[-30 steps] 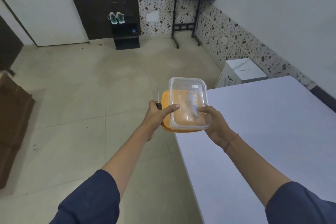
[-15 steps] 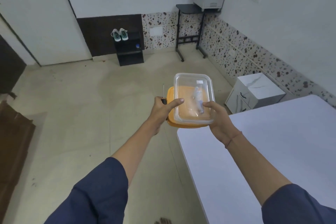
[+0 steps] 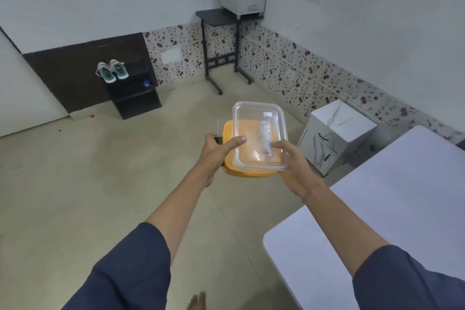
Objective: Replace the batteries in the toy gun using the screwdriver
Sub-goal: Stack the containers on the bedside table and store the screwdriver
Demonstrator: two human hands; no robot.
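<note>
I carry a clear plastic container (image 3: 251,118) stacked on an orange lid (image 3: 230,166) in both hands, out over the floor. A small pale toy gun (image 3: 265,137) lies inside the container. My left hand (image 3: 216,151) holds the container's left side, thumb on top, and also grips a screwdriver (image 3: 218,131) whose thin shaft points up. My right hand (image 3: 295,166) grips the container's near right corner.
A white table (image 3: 392,221) stands to my right, its corner near my right forearm. A small white marble-top cabinet (image 3: 334,138) sits by the speckled wall. Farther off are a black side table (image 3: 221,32) with a grey box and a black shoe shelf (image 3: 133,90).
The view has swung left and away from the white table, which now sits farther right. Both hands keep the same hold on the container and screwdriver.
</note>
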